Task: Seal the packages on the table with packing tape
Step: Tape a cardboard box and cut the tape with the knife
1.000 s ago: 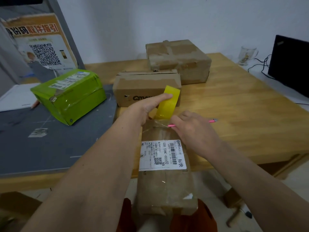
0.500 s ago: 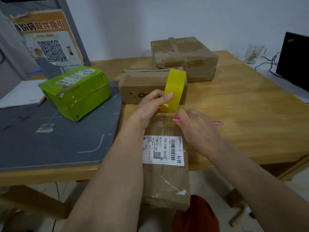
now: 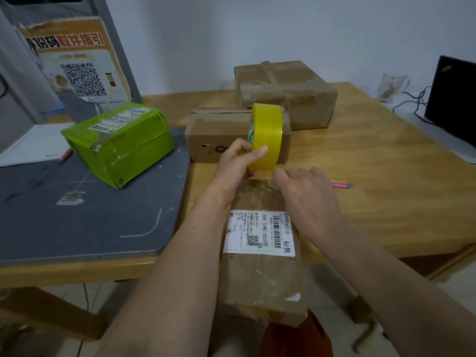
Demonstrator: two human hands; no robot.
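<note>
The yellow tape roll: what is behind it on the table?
Behind the yellow tape roll, held up by the left hand, stands a brown cardboard box. The roll covers part of its front, so the printed lettering there is cut off.

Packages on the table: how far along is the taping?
Looks done: the far brown box shows crossed tape strips, and the green package is wrapped glossy. In hand: the left hand holds the yellow tape roll while the right hand presses on the labelled package. Left: the middle box, its top seam apparently open.

wall (image 3: 257, 29): plain white | table (image 3: 373, 176): light wood | floor (image 3: 332, 284): pale tile | light: dim, even
</note>
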